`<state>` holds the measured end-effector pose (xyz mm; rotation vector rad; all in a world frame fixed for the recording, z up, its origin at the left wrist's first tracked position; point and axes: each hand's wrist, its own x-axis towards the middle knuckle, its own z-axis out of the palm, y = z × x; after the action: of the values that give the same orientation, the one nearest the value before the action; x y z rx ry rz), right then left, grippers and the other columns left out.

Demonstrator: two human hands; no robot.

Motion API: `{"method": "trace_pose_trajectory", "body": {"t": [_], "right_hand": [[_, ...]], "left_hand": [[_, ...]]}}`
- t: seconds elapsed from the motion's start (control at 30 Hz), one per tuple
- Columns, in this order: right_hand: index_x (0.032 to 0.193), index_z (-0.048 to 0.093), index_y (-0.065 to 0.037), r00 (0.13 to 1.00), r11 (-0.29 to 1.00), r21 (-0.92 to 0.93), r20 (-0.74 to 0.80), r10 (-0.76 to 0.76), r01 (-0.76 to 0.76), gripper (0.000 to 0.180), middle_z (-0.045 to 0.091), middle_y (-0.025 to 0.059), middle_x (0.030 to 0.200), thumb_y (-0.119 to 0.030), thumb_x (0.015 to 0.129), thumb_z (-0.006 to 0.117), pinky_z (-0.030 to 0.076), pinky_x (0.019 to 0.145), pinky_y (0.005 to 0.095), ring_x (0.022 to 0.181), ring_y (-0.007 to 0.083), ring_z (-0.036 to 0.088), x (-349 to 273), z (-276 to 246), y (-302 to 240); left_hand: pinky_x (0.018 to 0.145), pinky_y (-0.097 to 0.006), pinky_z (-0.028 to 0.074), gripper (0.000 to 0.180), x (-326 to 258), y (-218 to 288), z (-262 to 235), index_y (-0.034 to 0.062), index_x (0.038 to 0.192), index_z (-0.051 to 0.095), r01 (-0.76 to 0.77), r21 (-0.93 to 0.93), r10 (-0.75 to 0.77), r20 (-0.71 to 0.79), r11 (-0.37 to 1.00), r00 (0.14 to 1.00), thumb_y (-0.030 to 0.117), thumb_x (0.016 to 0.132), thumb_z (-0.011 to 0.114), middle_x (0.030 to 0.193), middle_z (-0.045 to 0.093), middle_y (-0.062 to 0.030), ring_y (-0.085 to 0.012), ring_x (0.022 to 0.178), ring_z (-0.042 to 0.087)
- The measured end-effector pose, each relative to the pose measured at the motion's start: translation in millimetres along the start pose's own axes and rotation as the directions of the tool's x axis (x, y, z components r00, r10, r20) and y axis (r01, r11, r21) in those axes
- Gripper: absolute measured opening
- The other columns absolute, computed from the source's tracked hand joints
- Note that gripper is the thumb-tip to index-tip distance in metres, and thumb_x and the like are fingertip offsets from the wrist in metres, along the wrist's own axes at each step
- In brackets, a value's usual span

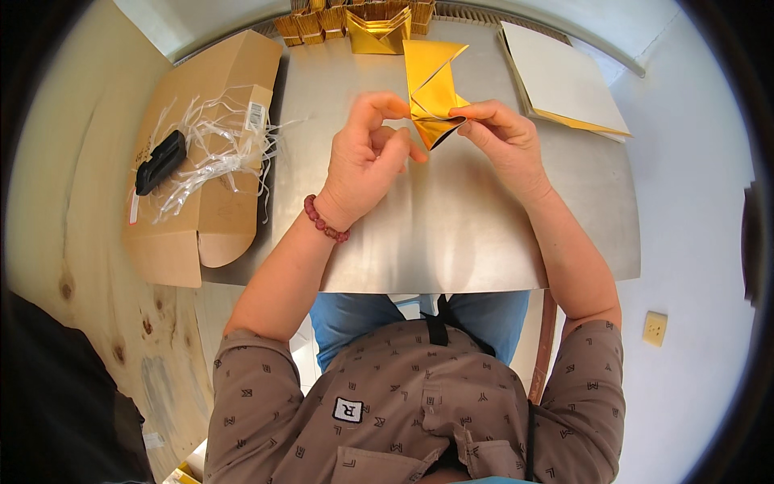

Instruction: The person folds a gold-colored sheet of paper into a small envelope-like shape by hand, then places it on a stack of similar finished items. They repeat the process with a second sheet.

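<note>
A sheet of shiny gold foil paper (pixel 433 85), partly folded with slanting creases, is held up above the metal table. My right hand (pixel 512 149) pinches its lower right corner between thumb and fingers, where a pointed flap stands bent open. My left hand (pixel 364 157) is at the paper's left edge, its index fingertip close to or against it. The left fingers are loosely curled and apart, with the thumb off the paper. A red bead bracelet (pixel 325 223) circles my left wrist.
A folded gold foil piece (pixel 379 36) and several bundled brown-gold stacks (pixel 318 22) stand at the table's (pixel 451 250) far edge. White-and-gold sheets (pixel 564 77) lie far right. A cardboard box (pixel 230 218) at left carries clear plastic strips (pixel 214 161) and a black object (pixel 161 163).
</note>
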<state>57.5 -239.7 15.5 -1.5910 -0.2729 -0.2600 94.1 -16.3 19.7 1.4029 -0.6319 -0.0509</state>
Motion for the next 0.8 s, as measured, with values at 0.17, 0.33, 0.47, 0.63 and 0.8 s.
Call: {"method": "trace_pose_trajectory", "body": {"t": [0.17, 0.33, 0.47, 0.63, 0.8], "right_hand": [[0.111, 0.075, -0.005, 1.0, 1.0, -0.007, 0.008, -0.017, 0.017, 0.014, 0.071, -0.0009, 0.105, -0.004, 0.098, 0.069, 0.05, 0.091, 0.0241, 0.1, 0.0074, 0.063, -0.8, 2.0, 0.0], [0.109, 0.073, -0.004, 1.0, 1.0, -0.022, 0.003, 0.013, -0.013, 0.012, 0.07, -0.0016, 0.103, -0.008, 0.098, 0.07, 0.05, 0.09, 0.0236, 0.098, 0.0064, 0.062, -2.0, 2.2, 0.4], [0.11, 0.071, -0.003, 0.999, 0.999, -0.018, 0.028, 0.033, -0.032, 0.013, 0.069, -0.0018, 0.104, -0.01, 0.099, 0.069, 0.05, 0.089, 0.0236, 0.097, 0.0063, 0.062, -3.0, 1.7, -0.9], [0.11, 0.07, -0.003, 0.999, 0.997, -0.072, 0.038, 0.021, -0.018, 0.013, 0.069, -0.0007, 0.103, -0.01, 0.099, 0.069, 0.05, 0.09, 0.0247, 0.098, 0.007, 0.061, -3.0, 0.9, -2.0], [0.108, 0.07, -0.002, 0.998, 0.992, -0.121, 0.067, -0.017, 0.025, 0.012, 0.069, 0.0007, 0.105, -0.008, 0.098, 0.068, 0.05, 0.091, 0.026, 0.098, 0.0082, 0.061, -2.6, -0.9, 1.2]], "left_hand": [[0.066, -0.022, 0.055, 0.018, 1.5, -3.1, -4.6, 0.0036, 0.114, 0.061, -0.03, 0.156, 0.024, 0.041, 0.987, 0.999, 0.001, 0.096, 0.064, 0.101, 0.072, -0.0068, -0.0134, 0.082, 0.074], [0.066, -0.023, 0.055, 0.012, 1.7, -5.6, -2.1, 0.0027, 0.105, 0.067, -0.016, 0.136, 0.018, -0.016, 0.991, 1.0, 0.005, 0.095, 0.072, 0.095, 0.072, -0.0037, -0.0123, 0.08, 0.073], [0.065, -0.023, 0.055, 0.01, 1.4, -8.6, -0.5, 0.0032, 0.103, 0.067, 0.014, 0.048, -0.012, -0.025, 0.999, 1.0, 0.009, 0.096, 0.073, 0.094, 0.072, -0.0027, -0.0123, 0.08, 0.073], [0.065, -0.022, 0.053, 0.01, -0.2, -13.4, 3.4, 0.0032, 0.102, 0.067, 0.095, -0.093, -0.097, -0.019, 0.991, 0.995, 0.011, 0.098, 0.071, 0.09, 0.07, -0.0009, -0.0108, 0.082, 0.071], [0.063, -0.019, 0.046, 0.01, 4.2, -21.2, 4.2, 0.0048, 0.103, 0.066, -0.047, 0.002, 0.047, -0.059, 0.999, 0.997, 0.011, 0.098, 0.072, 0.084, 0.065, 0.0028, -0.0055, 0.072, 0.06]]}}
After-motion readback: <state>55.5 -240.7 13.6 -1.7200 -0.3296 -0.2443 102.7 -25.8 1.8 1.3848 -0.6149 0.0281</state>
